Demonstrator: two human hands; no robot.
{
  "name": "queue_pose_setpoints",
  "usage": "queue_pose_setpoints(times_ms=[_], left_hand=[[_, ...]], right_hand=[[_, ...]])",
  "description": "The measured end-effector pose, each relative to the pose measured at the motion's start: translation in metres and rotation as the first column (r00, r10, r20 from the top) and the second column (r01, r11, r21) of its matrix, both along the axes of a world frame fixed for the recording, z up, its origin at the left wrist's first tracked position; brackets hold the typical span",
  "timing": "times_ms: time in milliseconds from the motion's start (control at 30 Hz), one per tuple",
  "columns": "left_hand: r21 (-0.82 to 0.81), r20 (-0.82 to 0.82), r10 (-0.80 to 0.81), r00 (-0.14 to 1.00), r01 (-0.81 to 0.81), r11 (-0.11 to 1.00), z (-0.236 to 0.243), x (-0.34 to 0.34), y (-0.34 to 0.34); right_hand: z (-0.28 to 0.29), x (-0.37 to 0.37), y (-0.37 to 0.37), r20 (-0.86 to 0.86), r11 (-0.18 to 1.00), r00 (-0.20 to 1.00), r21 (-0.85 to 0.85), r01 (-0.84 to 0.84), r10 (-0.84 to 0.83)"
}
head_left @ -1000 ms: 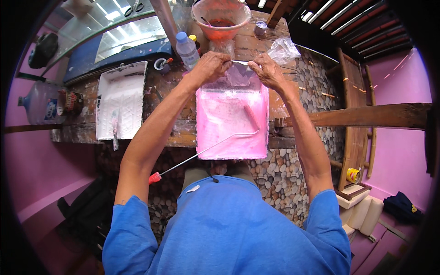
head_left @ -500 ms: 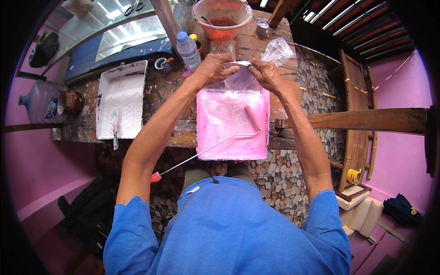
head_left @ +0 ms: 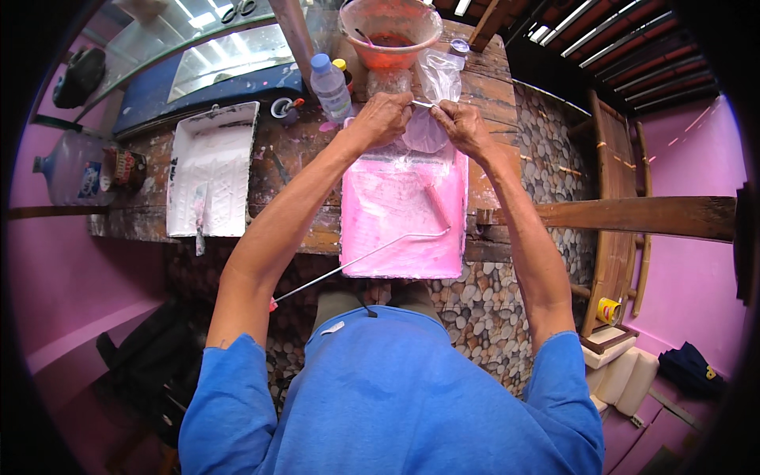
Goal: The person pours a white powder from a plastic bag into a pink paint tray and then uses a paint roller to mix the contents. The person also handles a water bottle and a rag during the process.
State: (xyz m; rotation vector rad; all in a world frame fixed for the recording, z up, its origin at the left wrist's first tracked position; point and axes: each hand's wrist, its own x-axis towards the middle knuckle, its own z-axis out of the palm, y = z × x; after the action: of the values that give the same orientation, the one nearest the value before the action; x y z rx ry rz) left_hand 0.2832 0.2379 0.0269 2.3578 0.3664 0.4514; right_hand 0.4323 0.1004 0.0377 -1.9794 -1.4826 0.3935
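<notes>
Both hands meet above the far edge of a pink paint tray (head_left: 345, 237). My left hand (head_left: 384, 120) is closed, pinching one end of a thin, twisted whitish strip of plastic. The other end is gripped in the closed fingers of my right hand (head_left: 461, 125). The strip seems to belong to a clear plastic bag (head_left: 440, 73), which spreads out beyond the hands and bulges below them over the tray. A paint roller (head_left: 437, 207) rests in the tray, its wire frame reaching toward me; my left arm partly hides its red handle.
A white paint tray (head_left: 172, 198) with a paint-smeared brush (head_left: 199, 226) lies at left on the wooden table. Farther back stand a blue-capped bottle (head_left: 329, 89), a yellow-capped bottle, a small cup (head_left: 281, 108) and a bucket (head_left: 390, 54) stained orange-red inside. A wooden beam (head_left: 633, 216) juts in from the right.
The bag's loose part has swung from the right of my right hand to between and beyond both hands. The strip between my fingers is thinner, and my hands have moved slightly right.
</notes>
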Motion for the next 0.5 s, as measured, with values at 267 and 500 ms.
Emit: queue_pose_setpoints(times_ms=[267,500], left_hand=[[0.001,0.101,-0.078,0.992,0.078,0.997,0.006,0.004,-0.002],[0.049,0.023,-0.102,0.995,0.101,0.994,0.006,0.007,0.005]], right_hand=[[0.017,-0.001,0.003,-0.022,1.0,1.0,-0.014,-0.022,0.021],[0.014,0.009,-0.007,0.237,0.984,0.957,-0.099,-0.146,0.165]])
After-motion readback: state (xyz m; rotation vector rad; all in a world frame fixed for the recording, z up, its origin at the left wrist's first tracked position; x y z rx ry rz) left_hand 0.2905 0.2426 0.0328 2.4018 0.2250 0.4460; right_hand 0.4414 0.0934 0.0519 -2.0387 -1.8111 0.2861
